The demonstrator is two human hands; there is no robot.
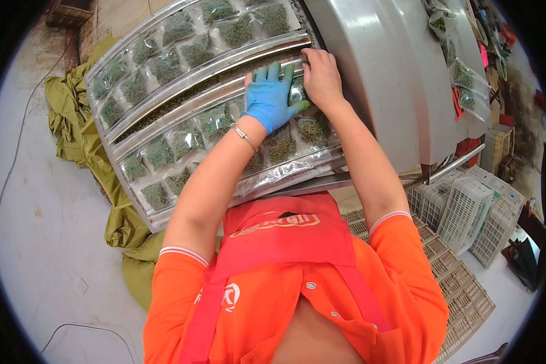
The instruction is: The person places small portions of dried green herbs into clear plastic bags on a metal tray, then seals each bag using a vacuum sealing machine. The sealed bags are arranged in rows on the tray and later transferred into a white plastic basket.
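My left hand (269, 99), in a blue glove with green-stained fingertips, lies palm down with its fingers spread over a row of small clear packets. Just right of it, a clear packet of green berry-like pieces (298, 92) shows between my hands. My bare right hand (324, 80) rests at the right end of the metal rail, fingers bent and close together; what they pinch, if anything, is hidden. Below my hands, more filled packets (279, 146) lie in rows on the near metal tray (130, 193). Farther off, another group of packets (165, 65) lies beyond a dark slot.
A large grey metal housing (376, 73) rises at the right. White plastic crates (465, 209) stand on the floor at lower right, beside a beige slatted surface (461, 291). Olive cloth (82, 124) hangs along the left edge. Bagged packets (470, 91) hang on the housing's far side.
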